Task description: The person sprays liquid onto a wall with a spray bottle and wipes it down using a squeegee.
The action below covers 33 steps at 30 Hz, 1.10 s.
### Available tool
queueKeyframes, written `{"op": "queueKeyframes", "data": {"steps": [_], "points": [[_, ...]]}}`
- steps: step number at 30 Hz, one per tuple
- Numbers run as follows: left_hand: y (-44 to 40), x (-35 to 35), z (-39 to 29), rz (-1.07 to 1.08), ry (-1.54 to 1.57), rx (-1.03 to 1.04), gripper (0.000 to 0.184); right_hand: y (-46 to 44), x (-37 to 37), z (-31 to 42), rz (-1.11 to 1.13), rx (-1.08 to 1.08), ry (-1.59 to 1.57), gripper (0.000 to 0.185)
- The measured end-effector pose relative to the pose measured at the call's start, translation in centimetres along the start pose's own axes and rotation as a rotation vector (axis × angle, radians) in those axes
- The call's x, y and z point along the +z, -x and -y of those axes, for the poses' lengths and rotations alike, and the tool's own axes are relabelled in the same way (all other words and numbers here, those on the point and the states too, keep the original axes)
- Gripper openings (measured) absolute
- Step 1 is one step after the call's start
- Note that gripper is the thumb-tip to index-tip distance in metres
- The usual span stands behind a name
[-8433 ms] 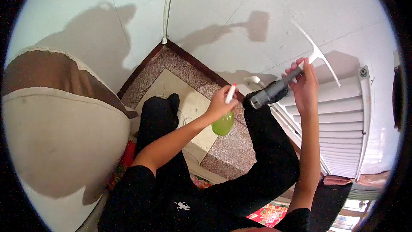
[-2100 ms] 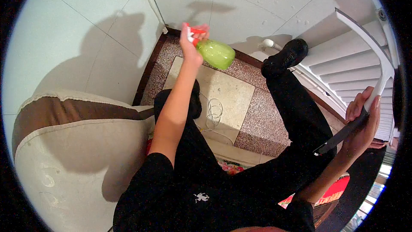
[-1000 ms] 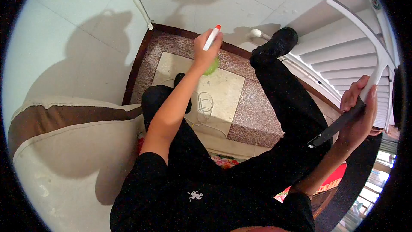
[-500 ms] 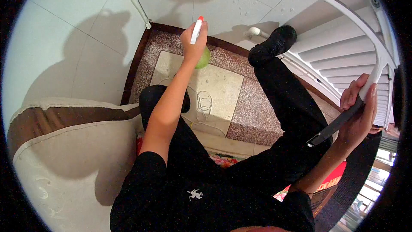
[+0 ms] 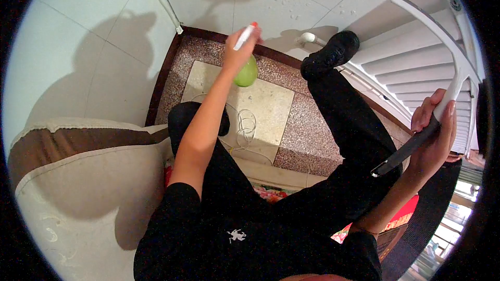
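Note:
My left hand (image 5: 239,57) is wrapped round the neck of a spray bottle. The spray bottle (image 5: 247,75) has a green body hanging below the hand and a white head with an orange-red nozzle pointing at the far wall. My fingers at the trigger are slightly blurred. On the right, my right hand (image 5: 440,138) grips a squeegee (image 5: 458,80) by its dark grey handle. Its white Y-shaped head points up, with the long blade running beside the radiator.
Water drops dot the tiled wall (image 5: 291,2) ahead. A white radiator (image 5: 411,67) stands at right, near my outstretched black shoe (image 5: 333,54). A coiled pale cable (image 5: 247,127) lies on the floor. A beige padded sofa arm (image 5: 88,187) is at left.
My left hand has shifted slightly right, tilting the spray bottle so that more of its green body shows. The right hand and squeegee have barely moved.

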<state>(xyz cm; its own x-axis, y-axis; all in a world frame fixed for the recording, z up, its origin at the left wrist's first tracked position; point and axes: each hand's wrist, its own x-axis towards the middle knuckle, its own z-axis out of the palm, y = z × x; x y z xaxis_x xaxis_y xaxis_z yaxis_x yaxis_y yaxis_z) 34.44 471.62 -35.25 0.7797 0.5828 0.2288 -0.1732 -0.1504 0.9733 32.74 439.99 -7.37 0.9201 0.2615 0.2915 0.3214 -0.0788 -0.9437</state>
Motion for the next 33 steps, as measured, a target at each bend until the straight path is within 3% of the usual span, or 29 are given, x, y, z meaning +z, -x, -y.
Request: {"op": "queueKeyframes", "data": {"steps": [1, 4, 5, 9, 11, 14, 16, 18, 21, 28, 30, 33], "points": [[0.5, 0.0, -0.2, 0.121, -0.046, -0.145, 0.031, 0.0, 0.0, 0.0, 0.008, -0.004, -0.003, 0.035], [1.3, 0.7, -1.2, 0.216, -0.103, -0.148, 0.030, 0.1, 0.2, 0.1, -0.007, -0.001, 0.002, 0.035], [1.6, 1.4, -1.0, 0.197, 0.043, -0.088, 0.031, 0.1, 0.2, 0.1, -0.008, -0.001, 0.002, 0.035], [1.7, 1.7, -0.4, 0.162, 0.048, -0.083, 0.031, 0.1, -0.1, 0.0, 0.006, 0.004, 0.000, 0.036], [1.6, 1.1, -0.3, 0.125, -0.116, -0.112, 0.032, 0.0, -0.1, 0.0, 0.015, 0.010, -0.001, 0.037], [1.0, 1.2, 0.7, 0.043, -0.124, -0.064, 0.033, 0.0, -0.1, 0.0, -0.031, 0.007, 0.025, 0.037], [0.7, 1.0, 1.6, 0.043, 0.001, -0.081, 0.035, 0.0, -0.3, -0.1, -0.014, 0.012, 0.017, 0.038], [0.4, 0.2, 1.2, 0.173, 0.079, -0.268, 0.034, -0.1, -0.3, -0.1, -0.004, 0.014, 0.015, 0.038], [0.9, 0.4, -0.8, 0.070, 0.065, -0.235, 0.033, 0.0, 0.0, -0.1, -0.018, 0.009, 0.027, 0.038], [0.1, 0.0, 1.0, 0.081, -0.059, -0.218, 0.031, 0.0, 0.2, 0.0, -0.017, 0.016, 0.027, 0.038], [0.5, 0.4, -1.4, -0.031, 0.182, -0.193, 0.030, 0.1, 0.4, 0.1, -0.039, 0.019, 0.043, 0.038], [-0.2, -1.2, 1.3, -0.044, 0.175, -0.259, 0.026, 0.1, 0.4, 0.0, -0.037, 0.009, 0.058, 0.038]]}}
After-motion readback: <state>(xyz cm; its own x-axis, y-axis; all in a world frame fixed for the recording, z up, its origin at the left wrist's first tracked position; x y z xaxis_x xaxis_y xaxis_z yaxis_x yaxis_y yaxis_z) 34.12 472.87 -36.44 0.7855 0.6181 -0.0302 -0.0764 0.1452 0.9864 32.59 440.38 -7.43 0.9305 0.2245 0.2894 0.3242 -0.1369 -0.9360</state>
